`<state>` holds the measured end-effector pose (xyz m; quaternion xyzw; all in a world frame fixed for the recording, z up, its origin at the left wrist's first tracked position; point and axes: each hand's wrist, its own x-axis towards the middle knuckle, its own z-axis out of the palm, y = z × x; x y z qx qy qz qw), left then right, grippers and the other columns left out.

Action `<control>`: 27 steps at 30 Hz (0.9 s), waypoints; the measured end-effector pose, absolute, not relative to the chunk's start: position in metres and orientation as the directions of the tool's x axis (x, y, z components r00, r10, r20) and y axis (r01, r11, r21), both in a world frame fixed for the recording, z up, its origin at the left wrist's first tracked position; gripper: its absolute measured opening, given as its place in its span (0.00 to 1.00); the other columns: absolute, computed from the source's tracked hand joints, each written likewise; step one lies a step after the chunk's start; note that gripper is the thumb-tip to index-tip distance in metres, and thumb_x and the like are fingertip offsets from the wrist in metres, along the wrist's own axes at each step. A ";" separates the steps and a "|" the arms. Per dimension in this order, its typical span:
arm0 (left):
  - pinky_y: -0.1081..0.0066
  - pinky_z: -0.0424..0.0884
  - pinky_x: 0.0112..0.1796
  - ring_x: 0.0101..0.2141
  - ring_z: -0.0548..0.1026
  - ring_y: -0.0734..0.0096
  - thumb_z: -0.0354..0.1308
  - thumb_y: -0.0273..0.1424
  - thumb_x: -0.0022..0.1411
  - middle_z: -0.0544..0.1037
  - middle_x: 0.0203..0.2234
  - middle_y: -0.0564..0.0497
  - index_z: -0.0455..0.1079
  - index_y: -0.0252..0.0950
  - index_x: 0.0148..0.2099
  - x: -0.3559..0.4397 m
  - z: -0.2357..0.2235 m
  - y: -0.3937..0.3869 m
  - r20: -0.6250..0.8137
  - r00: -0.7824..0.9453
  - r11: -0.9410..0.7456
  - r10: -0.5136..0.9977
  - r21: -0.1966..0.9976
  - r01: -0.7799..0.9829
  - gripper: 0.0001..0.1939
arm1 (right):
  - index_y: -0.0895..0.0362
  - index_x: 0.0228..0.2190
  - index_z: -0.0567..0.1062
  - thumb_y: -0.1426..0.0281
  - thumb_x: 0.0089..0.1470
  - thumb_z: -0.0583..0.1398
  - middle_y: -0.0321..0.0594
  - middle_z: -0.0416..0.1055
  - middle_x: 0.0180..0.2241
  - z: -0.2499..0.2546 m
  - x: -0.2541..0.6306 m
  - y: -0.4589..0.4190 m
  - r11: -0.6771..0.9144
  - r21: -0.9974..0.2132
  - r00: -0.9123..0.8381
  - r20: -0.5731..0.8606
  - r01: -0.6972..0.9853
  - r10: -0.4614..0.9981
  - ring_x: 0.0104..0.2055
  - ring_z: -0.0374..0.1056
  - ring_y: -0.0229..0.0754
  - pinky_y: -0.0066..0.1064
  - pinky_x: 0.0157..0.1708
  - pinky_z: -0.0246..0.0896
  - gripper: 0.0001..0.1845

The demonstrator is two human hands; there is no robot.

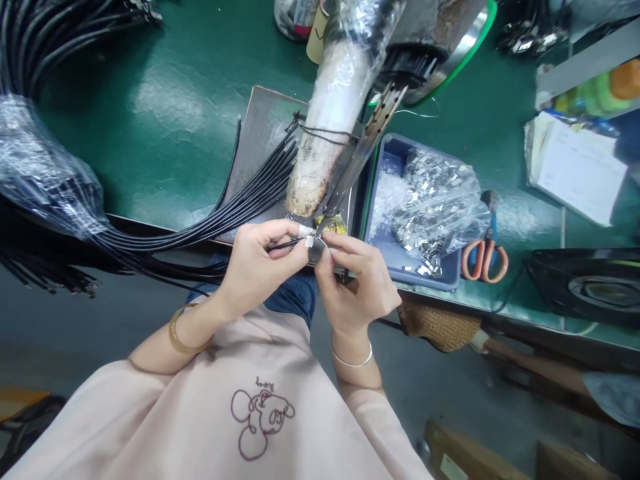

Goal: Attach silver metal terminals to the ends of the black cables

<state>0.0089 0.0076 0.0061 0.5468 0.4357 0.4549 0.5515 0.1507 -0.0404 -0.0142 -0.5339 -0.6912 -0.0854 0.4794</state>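
Note:
My left hand [263,257] is closed in a pinch on the end of a black cable [284,245], with white wrapping on its fingertips. My right hand [357,277] pinches a thin silvery wire [325,243], which looks like solder wire. Between the fingertips of both hands comes down the tip of a fixed soldering iron [350,165] with a perforated metal sleeve. The joint at the tip is too small to make out. More black cables [245,193] run in a bundle over a grey board [265,127] to the left of the iron.
A wide white tube [333,93] in plastic film hangs beside the iron. Right of it, a blue tray [374,200] holds a bag of small metal parts [435,193]. Orange-handled cutters [484,260], papers [577,167] and a black fan [590,287] lie further right. Wrapped cables [45,160] hang left.

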 end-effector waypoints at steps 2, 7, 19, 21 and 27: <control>0.77 0.47 0.19 0.18 0.51 0.82 0.62 0.26 0.55 0.56 0.14 0.61 0.79 0.32 0.28 0.009 0.007 0.008 0.017 0.204 -0.012 0.979 1.000 -0.025 0.05 | 0.51 0.37 0.74 0.79 0.59 0.65 0.38 0.85 0.40 -0.013 0.151 -0.040 0.416 -0.392 0.025 0.752 0.821 0.659 0.40 0.82 0.40 0.30 0.40 0.79 0.11; 0.76 0.47 0.20 0.19 0.51 0.82 0.62 0.25 0.54 0.56 0.15 0.61 0.79 0.33 0.29 0.009 0.010 0.007 0.006 0.186 -0.004 0.983 1.000 -0.007 0.05 | 0.51 0.37 0.74 0.79 0.60 0.66 0.38 0.85 0.41 -0.014 0.151 -0.040 0.430 -0.379 0.006 0.756 0.819 0.654 0.40 0.82 0.40 0.31 0.40 0.79 0.11; 0.79 0.48 0.19 0.19 0.51 0.83 0.62 0.25 0.54 0.56 0.15 0.61 0.79 0.32 0.29 0.009 0.006 0.005 0.070 0.168 -0.072 0.983 0.997 0.004 0.05 | 0.53 0.32 0.71 0.81 0.57 0.66 0.41 0.85 0.41 -0.009 0.147 -0.043 0.388 -0.331 -0.016 0.743 0.860 0.669 0.39 0.83 0.39 0.26 0.41 0.79 0.12; 0.79 0.48 0.19 0.19 0.51 0.83 0.61 0.25 0.54 0.56 0.15 0.61 0.79 0.31 0.29 0.009 0.006 0.005 0.063 0.184 -0.066 0.981 0.998 0.014 0.05 | 0.53 0.33 0.71 0.81 0.58 0.66 0.41 0.85 0.41 -0.008 0.147 -0.043 0.395 -0.325 -0.033 0.737 0.859 0.676 0.40 0.83 0.39 0.26 0.40 0.79 0.12; 0.79 0.46 0.18 0.18 0.51 0.83 0.60 0.25 0.54 0.56 0.15 0.62 0.77 0.31 0.28 0.007 0.007 0.005 0.061 0.235 -0.066 0.970 0.998 0.014 0.05 | 0.53 0.34 0.73 0.80 0.59 0.65 0.40 0.84 0.39 -0.008 0.148 -0.044 0.390 -0.400 0.026 0.724 0.829 0.689 0.39 0.82 0.39 0.28 0.40 0.79 0.10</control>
